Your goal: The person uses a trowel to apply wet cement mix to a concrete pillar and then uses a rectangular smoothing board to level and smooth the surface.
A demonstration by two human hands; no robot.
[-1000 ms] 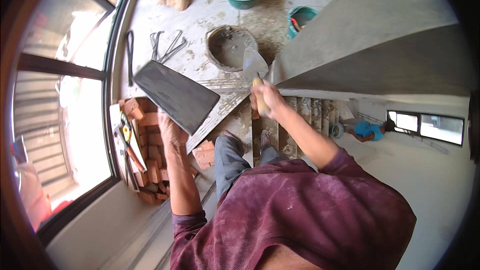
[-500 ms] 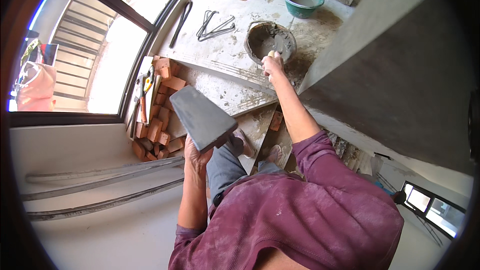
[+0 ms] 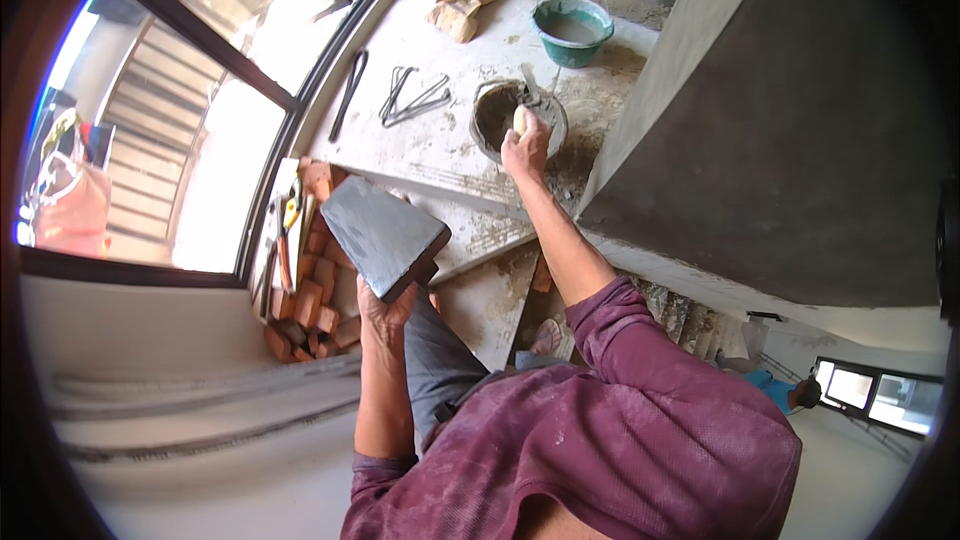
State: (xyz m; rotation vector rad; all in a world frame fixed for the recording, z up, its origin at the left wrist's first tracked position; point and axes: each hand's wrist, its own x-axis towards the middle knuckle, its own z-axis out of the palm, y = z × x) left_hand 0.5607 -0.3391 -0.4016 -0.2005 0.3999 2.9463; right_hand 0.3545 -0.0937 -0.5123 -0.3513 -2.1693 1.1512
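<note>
Grey mortar board (image 3: 385, 235) is held flat in the left hand (image 3: 385, 305); the right hand (image 3: 524, 148), closed on a trowel handle (image 3: 519, 120), has reached into the mortar pan (image 3: 517, 118), probably to scoop.

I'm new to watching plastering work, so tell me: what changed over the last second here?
The right hand left the grey wall and reached forward with its trowel into the mortar pan on the landing. The left hand kept its grip under the flat grey board, still held level. The green bucket, bricks and bent metal rods lie where they were.
</note>
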